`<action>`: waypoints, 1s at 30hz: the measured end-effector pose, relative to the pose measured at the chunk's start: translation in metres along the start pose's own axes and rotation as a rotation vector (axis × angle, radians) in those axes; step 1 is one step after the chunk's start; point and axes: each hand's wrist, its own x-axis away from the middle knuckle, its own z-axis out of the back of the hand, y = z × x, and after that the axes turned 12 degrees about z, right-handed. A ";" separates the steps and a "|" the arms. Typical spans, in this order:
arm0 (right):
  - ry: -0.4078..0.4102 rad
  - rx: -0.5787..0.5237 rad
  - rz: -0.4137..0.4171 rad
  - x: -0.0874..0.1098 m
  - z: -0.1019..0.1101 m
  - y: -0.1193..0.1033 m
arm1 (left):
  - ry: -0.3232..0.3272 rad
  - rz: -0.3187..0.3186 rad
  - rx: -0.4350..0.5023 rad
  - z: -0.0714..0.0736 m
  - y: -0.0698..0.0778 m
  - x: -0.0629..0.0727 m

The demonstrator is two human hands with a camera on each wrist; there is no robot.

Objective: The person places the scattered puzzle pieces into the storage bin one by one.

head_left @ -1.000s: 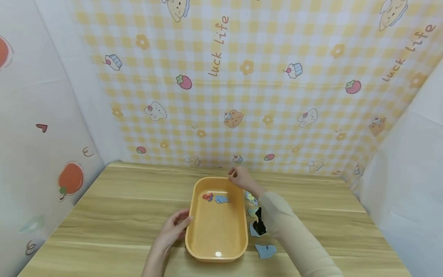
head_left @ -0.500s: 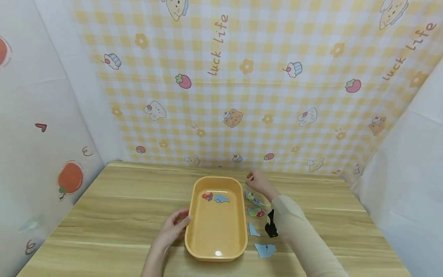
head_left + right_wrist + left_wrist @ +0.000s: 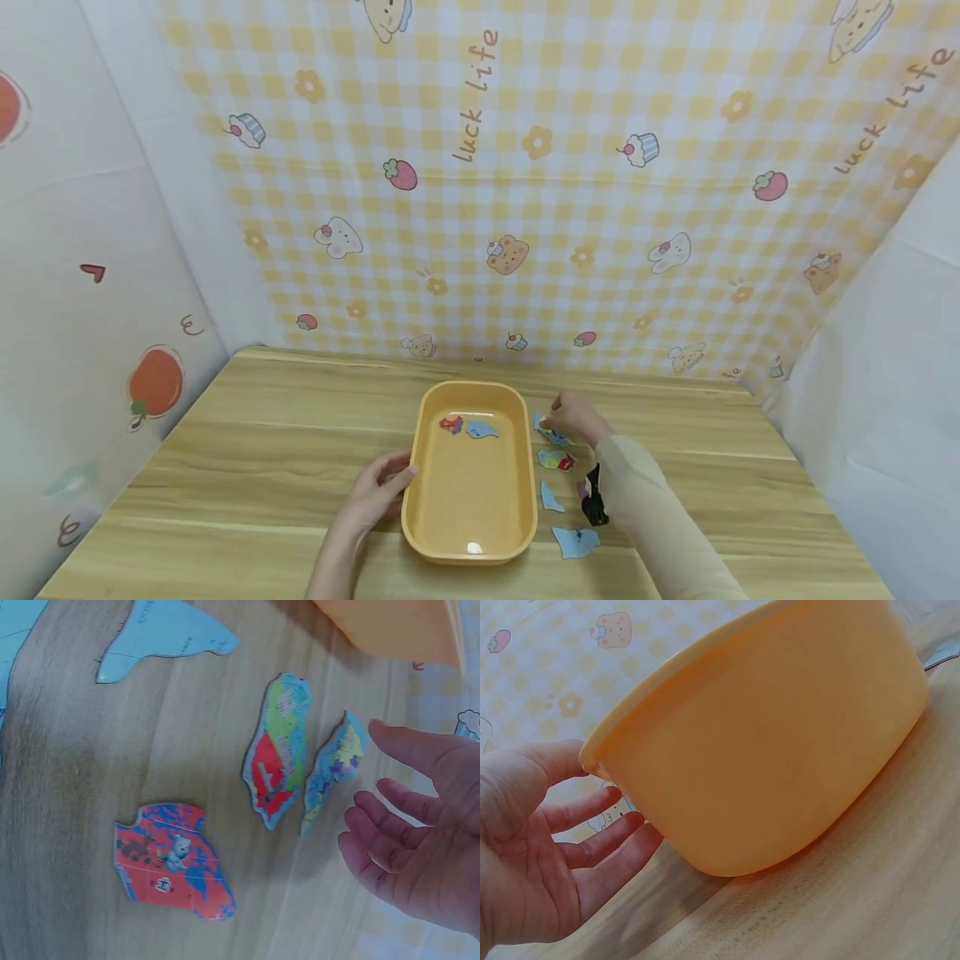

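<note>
My left hand (image 3: 381,492) holds the near-left side of a deep yellow tub (image 3: 471,553), thumb at the rim and fingertips against the outer wall (image 3: 757,742). My right hand (image 3: 420,817) hovers beside a narrow blue, yellow and purple puzzle piece (image 3: 335,766), fingers loosely bent and holding nothing. Next to that lies a green and red puzzle piece (image 3: 276,754). A red and blue puzzle piece (image 3: 174,859) is mostly hidden by the right wrist in the head view. Inside the tub lie a red puzzle piece (image 3: 452,425) and a light-blue one (image 3: 482,429).
Two light-blue puzzle pieces, a slim one (image 3: 551,497) and a wider one (image 3: 576,542), lie right of the tub on the wooden table (image 3: 285,450). A black device (image 3: 595,498) sits on the right wrist. A checked cloth (image 3: 420,217) hangs behind.
My right hand has moved from above the tub's far-right rim, rightward and down to the farthest puzzle piece. The left hand and the tub have stayed put.
</note>
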 end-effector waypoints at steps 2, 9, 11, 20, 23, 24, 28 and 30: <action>0.001 -0.017 -0.009 0.004 -0.001 -0.004 | -0.005 -0.004 -0.003 0.000 0.000 -0.001; 0.051 -0.077 0.026 0.001 -0.012 0.002 | -0.011 -0.005 0.008 0.000 0.001 0.000; 0.054 -0.079 0.033 0.000 -0.014 0.003 | 0.002 0.004 0.003 0.000 0.001 0.000; 0.067 -0.062 -0.011 -0.002 -0.017 0.004 | 0.007 0.010 -0.006 0.000 0.001 0.000; 0.070 -0.044 -0.016 -0.003 -0.017 0.003 | 0.008 0.013 -0.001 0.000 0.001 0.000; 0.074 -0.040 -0.016 -0.003 -0.016 0.003 | 0.007 0.013 -0.001 0.000 0.001 0.000; 0.080 -0.064 -0.034 -0.005 -0.017 0.001 | 0.008 0.008 -0.001 0.000 0.000 0.000; 0.086 -0.092 -0.030 -0.005 -0.017 0.001 | 0.009 0.009 -0.004 0.000 0.000 -0.001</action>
